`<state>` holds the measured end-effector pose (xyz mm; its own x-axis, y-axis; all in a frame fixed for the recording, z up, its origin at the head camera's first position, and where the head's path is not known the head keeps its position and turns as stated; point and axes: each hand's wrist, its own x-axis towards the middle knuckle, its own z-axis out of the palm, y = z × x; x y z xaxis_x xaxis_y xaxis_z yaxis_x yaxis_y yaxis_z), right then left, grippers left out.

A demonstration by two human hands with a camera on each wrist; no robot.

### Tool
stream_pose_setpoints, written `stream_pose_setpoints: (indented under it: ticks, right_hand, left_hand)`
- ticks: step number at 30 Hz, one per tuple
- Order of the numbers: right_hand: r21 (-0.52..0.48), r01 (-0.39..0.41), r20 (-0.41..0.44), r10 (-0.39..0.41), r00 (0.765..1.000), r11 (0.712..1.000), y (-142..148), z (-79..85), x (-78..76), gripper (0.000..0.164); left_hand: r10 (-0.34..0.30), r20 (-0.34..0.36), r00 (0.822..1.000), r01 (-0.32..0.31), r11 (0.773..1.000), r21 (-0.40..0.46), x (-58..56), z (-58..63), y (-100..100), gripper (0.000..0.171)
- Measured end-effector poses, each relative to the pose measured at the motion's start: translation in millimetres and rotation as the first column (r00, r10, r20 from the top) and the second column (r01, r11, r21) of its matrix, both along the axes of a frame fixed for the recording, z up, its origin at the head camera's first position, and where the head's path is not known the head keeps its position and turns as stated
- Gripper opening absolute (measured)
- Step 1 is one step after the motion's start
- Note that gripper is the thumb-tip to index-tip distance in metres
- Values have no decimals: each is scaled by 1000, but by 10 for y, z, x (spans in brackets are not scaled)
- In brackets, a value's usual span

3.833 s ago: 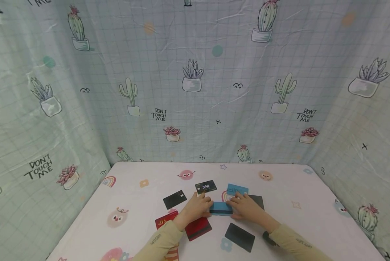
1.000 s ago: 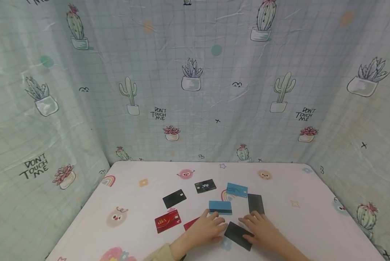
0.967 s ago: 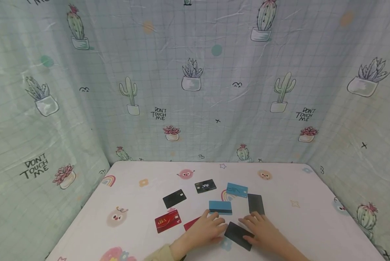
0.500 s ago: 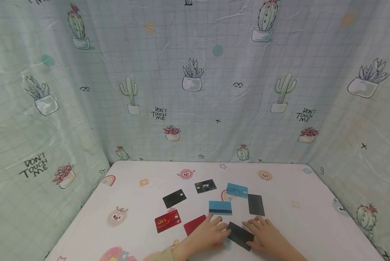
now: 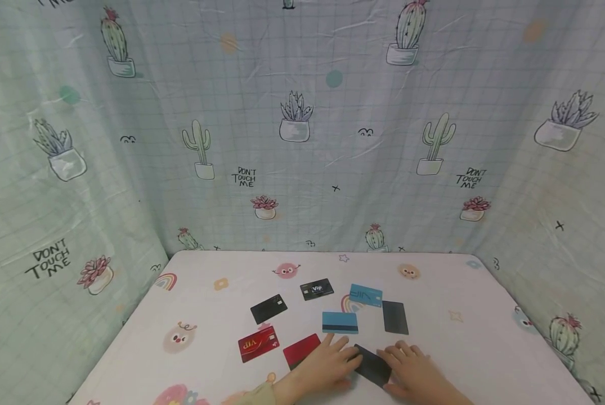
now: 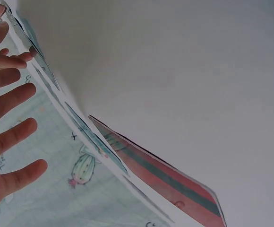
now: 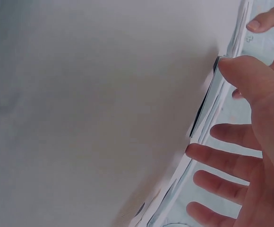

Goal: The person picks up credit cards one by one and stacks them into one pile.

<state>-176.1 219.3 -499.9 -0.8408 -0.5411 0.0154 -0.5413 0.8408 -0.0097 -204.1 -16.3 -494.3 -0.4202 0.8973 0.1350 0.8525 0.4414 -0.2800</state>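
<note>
Seven cards [image 5: 259,344] look done; black card [image 5: 373,365] likely remains.
Left hand [image 5: 327,364], right hand [image 5: 416,371] at its ends: fingers loose, touching.

A pale grid-patterned curtain [image 5: 261,84] printed with potted cacti [image 5: 197,149] and "DON'T TOUCH ME" hangs behind and along both sides of a white tabletop [image 5: 434,309] decorated with rainbows [image 5: 166,278], flowers [image 5: 221,284] and round faces [image 5: 179,338]
</note>
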Motion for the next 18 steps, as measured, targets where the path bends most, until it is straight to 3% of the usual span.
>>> stream_pose_setpoints:
  ticks: [5, 11, 18]
  right_hand:
    - [12, -39, -31, 40, 999, 999, -8, 4, 14, 61]
    - [43, -106, -79, 109, 991, 993, -18, -17, 17, 62]
    - [78, -107, -49, 111, 993, 991, -49, -11, 21, 67]
  left_hand:
    - [10, -14, 1000, -10, 1000, -16, -23, -4, 40, 50]
    - [31, 16, 999, -30, 999, -35, -76, -29, 70, 51]
    - [35, 13, 999, -34, 998, -60, -113, -48, 103, 52]
